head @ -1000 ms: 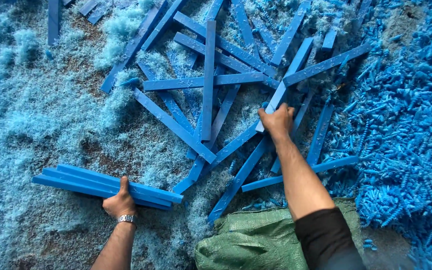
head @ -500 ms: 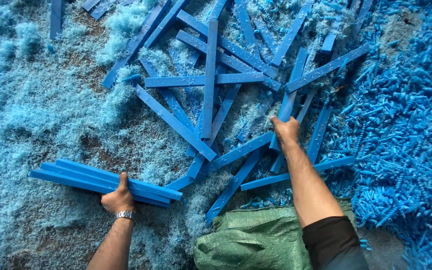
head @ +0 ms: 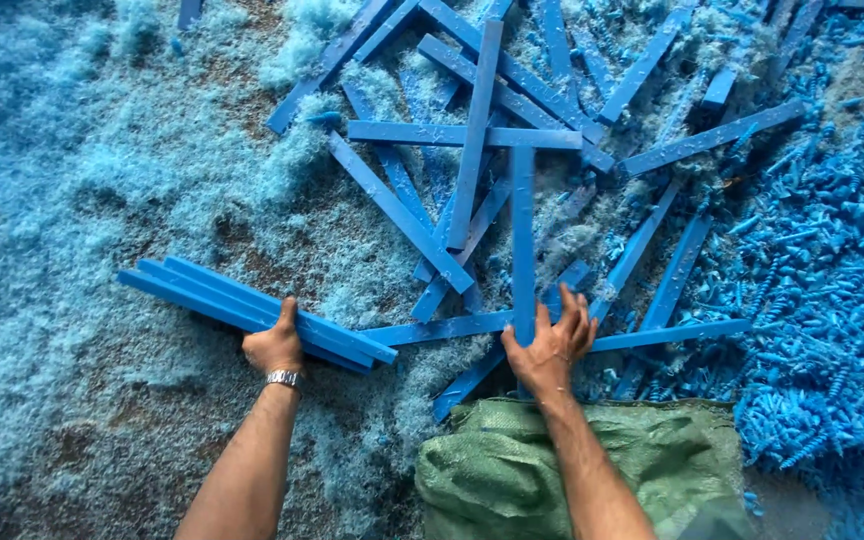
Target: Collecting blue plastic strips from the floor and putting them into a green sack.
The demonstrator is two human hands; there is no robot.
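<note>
My left hand (head: pixel 274 345) grips a bundle of long blue plastic strips (head: pixel 222 300) lying slantwise on the floor at the left; a metal watch sits on that wrist. My right hand (head: pixel 549 345) is closed around the near end of one upright blue strip (head: pixel 523 230) that points away from me. More blue strips (head: pixel 472 135) lie criss-crossed in a loose pile beyond both hands.
A green woven sack (head: pixel 512 475) lies at the bottom between my arms. Fluffy blue shavings (head: pixel 62 180) cover the floor to the left. A heap of curly blue plastic swarf (head: pixel 832 300) fills the right side.
My right hand has pulled back toward me from the pile, bringing one strip that now stands lengthwise. The left hand stays on its bundle.
</note>
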